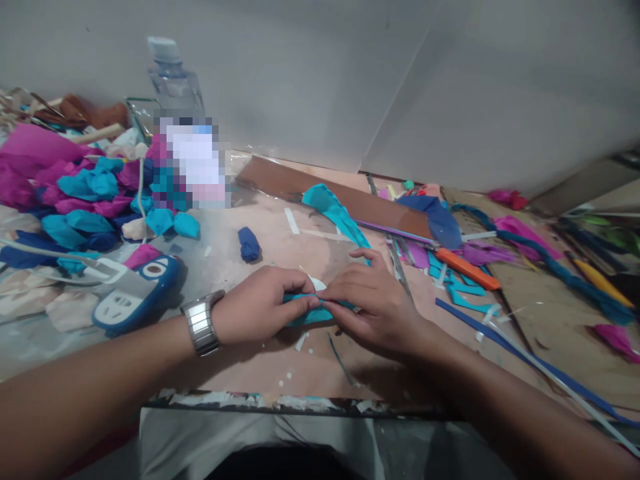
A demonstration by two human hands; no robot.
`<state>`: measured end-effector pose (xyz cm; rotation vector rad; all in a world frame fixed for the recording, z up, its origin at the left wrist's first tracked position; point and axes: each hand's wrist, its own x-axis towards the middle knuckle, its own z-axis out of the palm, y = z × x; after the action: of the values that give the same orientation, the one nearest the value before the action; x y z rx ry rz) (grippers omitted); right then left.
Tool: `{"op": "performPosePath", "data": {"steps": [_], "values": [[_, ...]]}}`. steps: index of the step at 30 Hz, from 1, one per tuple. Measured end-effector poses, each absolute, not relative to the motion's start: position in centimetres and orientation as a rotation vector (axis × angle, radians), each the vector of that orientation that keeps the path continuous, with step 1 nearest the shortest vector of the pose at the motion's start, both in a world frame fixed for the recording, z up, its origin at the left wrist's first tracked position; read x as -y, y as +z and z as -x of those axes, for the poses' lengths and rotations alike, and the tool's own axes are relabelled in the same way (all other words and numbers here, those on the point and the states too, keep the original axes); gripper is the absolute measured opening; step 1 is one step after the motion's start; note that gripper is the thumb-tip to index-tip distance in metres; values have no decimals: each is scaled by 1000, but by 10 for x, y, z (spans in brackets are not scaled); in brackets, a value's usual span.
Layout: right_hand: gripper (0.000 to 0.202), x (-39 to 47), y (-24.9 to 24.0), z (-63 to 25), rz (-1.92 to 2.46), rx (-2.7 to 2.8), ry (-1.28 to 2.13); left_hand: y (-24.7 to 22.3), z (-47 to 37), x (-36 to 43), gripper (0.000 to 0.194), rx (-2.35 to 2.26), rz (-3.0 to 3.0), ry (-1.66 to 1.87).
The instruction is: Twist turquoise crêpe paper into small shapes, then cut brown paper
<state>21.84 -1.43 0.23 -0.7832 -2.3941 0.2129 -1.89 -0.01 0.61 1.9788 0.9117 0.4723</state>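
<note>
Both hands meet low over the table, pinching a turquoise piece of crepe paper. My left hand, with a metal watch on the wrist, holds the paper between thumb and forefinger. Thumb and fingers of my right hand are pressed together on the same piece, touching the left fingertips. A bit of white shows behind the fingertips. Beyond the right hand lies a curved turquoise strip. A small dark blue twisted paper piece sits past the left hand.
At left are a heap of crumpled coloured paper pieces, a blue-and-white device with a cable and a clear bottle. An orange cutter, a brown sheet and paper scraps lie right. A wall stands behind.
</note>
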Motion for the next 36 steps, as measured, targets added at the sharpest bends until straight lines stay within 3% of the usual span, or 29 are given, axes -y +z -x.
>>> {"op": "performPosePath", "data": {"steps": [11,16,21,36], "values": [[10,14,5,-218,835,2441,221,7,17,1,24,-963,-2283,498],[11,15,7,-216,887,2481,251,1,17,2,32,-935,-2486,546],[12,17,11,-212,924,2516,271,-1,17,4,26,-940,-2616,548],[6,19,11,-214,990,2395,384,7,19,5,22,-862,-2375,653]]}}
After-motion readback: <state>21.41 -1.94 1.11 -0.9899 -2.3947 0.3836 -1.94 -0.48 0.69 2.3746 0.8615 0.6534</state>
